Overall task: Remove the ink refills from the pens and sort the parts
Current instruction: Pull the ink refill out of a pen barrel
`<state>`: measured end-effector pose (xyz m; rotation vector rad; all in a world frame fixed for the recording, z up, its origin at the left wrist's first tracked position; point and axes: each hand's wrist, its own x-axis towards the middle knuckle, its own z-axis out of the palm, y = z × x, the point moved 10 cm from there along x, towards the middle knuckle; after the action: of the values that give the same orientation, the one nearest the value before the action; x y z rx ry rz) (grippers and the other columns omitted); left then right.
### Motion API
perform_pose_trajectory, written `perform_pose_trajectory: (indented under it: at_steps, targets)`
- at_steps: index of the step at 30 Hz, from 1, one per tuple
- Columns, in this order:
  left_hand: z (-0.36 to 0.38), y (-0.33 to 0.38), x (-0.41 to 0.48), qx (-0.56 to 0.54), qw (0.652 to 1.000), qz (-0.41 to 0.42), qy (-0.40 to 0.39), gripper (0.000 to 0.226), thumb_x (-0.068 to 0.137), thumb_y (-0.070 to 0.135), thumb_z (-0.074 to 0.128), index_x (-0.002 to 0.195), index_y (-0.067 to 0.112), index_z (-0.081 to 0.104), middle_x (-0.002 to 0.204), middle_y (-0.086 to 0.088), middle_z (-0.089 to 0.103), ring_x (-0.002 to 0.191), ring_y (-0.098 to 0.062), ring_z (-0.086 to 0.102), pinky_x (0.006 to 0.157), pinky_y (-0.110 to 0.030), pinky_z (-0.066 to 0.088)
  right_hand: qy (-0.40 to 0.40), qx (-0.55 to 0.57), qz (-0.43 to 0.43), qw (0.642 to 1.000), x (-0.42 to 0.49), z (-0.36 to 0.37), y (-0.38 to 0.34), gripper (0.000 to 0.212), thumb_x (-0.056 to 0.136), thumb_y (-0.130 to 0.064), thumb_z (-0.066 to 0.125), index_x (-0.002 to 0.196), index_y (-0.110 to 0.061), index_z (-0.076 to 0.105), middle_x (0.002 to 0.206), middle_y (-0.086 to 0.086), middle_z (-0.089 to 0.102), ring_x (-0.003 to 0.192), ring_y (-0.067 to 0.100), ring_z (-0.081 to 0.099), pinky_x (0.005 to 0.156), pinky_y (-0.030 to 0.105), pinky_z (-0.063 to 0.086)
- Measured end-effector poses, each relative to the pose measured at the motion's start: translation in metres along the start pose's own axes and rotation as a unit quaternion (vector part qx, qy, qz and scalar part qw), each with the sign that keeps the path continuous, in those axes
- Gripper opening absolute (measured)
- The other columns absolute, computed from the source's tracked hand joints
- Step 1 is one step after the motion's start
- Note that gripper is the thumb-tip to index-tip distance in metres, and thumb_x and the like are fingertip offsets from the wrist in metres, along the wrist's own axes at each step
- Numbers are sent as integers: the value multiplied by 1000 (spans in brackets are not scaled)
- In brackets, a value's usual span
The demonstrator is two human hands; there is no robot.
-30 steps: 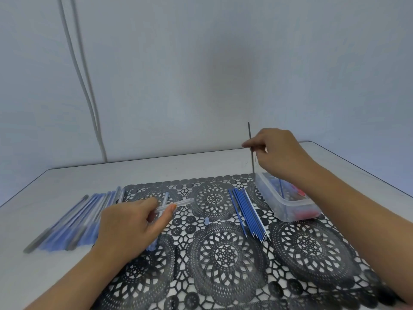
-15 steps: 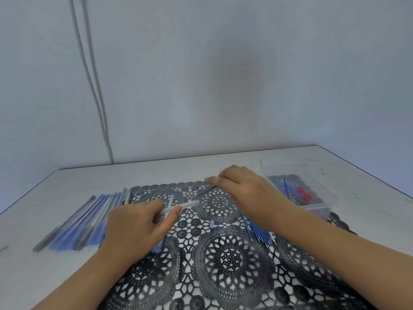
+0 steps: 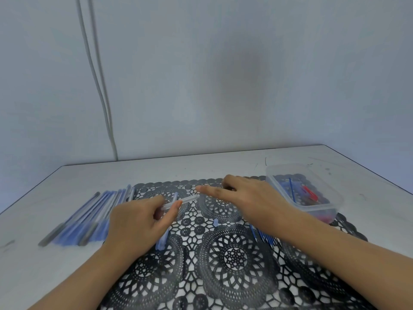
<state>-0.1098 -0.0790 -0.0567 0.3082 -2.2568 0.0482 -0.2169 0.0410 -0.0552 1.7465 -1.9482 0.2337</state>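
My left hand (image 3: 138, 222) pinches a clear pen barrel (image 3: 185, 199) between thumb and fingers, holding it level over the black lace mat (image 3: 232, 256). My right hand (image 3: 248, 198) lies just right of it, knuckles up. Its index finger stretches out to the barrel's free end, and I see nothing held in it. A bundle of blue ink refills (image 3: 262, 237) lies on the mat, mostly hidden under my right forearm. Several whole blue pens (image 3: 85, 218) lie in a row on the left, blurred.
A clear plastic tub (image 3: 328, 208) at the right holds blue and red small parts. A small pale blue piece (image 3: 215, 222) lies on the mat between my hands, and more pale blue pieces (image 3: 163, 240) lie below my left hand. The white table (image 3: 55, 276) meets the wall behind.
My right hand came down from above the tub, where it held a dark refill upright, and moved left to the barrel's end. The refill is no longer visible. My left hand stayed put.
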Motion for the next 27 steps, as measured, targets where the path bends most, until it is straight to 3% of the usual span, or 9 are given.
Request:
perform_pose_trajectory:
  at_steps: [7, 17, 27]
  targets:
    - [-1, -4, 1, -2, 1000, -14, 1, 55, 91, 65, 28, 49, 29, 29, 36, 14, 17, 34, 6, 25, 37, -12, 19, -8, 2, 13, 1000, 1, 4, 6, 97, 61, 11, 70, 137, -39, 36, 78, 1, 50, 52, 12, 42, 36, 28, 43]
    - [-1, -1, 0, -1, 1000, -10, -5, 48, 87, 58, 39, 52, 34, 19, 37, 14, 16, 34, 7, 23, 39, -12, 16, -1, 14, 5, 1000, -1, 4, 5, 93, 65, 11, 66, 137, -39, 37, 78, 1, 51, 53, 13, 44, 37, 27, 41]
    - [0, -1, 1, -2, 1000, -6, -6, 48, 88, 58, 39, 51, 31, 25, 37, 14, 16, 35, 8, 20, 38, -11, 17, -1, 14, -6, 1000, -1, 5, 3, 94, 63, 13, 67, 137, -37, 37, 80, 2, 53, 55, 16, 48, 39, 27, 42]
